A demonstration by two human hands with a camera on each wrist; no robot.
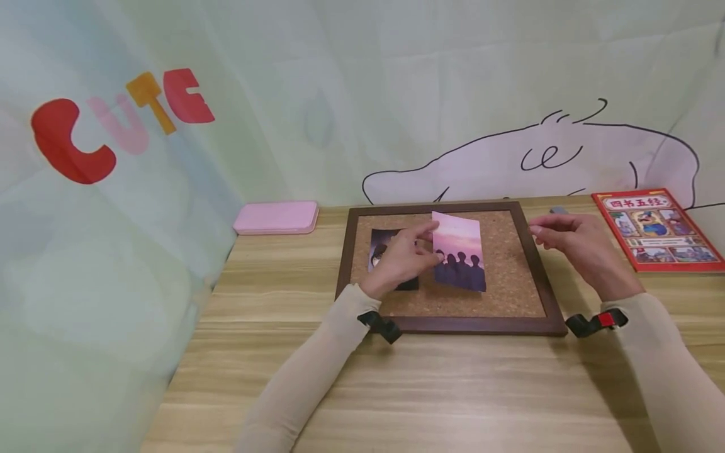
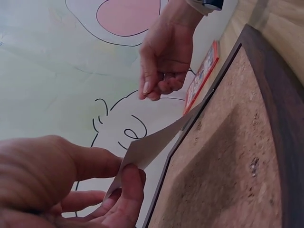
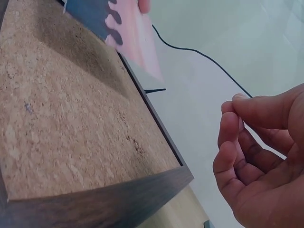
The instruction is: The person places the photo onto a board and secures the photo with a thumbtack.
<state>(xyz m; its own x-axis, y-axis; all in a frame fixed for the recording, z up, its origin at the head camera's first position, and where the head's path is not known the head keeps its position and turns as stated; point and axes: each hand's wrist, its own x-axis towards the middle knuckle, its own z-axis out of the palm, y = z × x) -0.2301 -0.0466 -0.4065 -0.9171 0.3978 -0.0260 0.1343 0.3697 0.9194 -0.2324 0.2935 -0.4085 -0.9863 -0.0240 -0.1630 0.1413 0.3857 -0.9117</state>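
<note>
My left hand [image 1: 399, 261] pinches a photo print [image 1: 460, 251] by its left edge, between thumb and fingers. The print shows dark silhouettes under a pink sky. It is tilted above a cork board [image 1: 512, 277] with a dark brown frame; its pale back [image 2: 149, 147] faces the left wrist view. A darker photo [image 1: 408, 283] is on the board's left part, partly hidden by my left hand. Just beyond the frame's right side is my right hand [image 1: 578, 242], thumb and forefinger tips together and the other fingers curled. Nothing is clearly visible between those fingertips.
A pink case [image 1: 275, 218] lies at the table's back left. At the right lies a red illustrated book [image 1: 657, 229]. A small grey object [image 1: 558, 210] shows behind my right hand. A printed curtain [image 1: 317, 75] hangs along the table's back and left.
</note>
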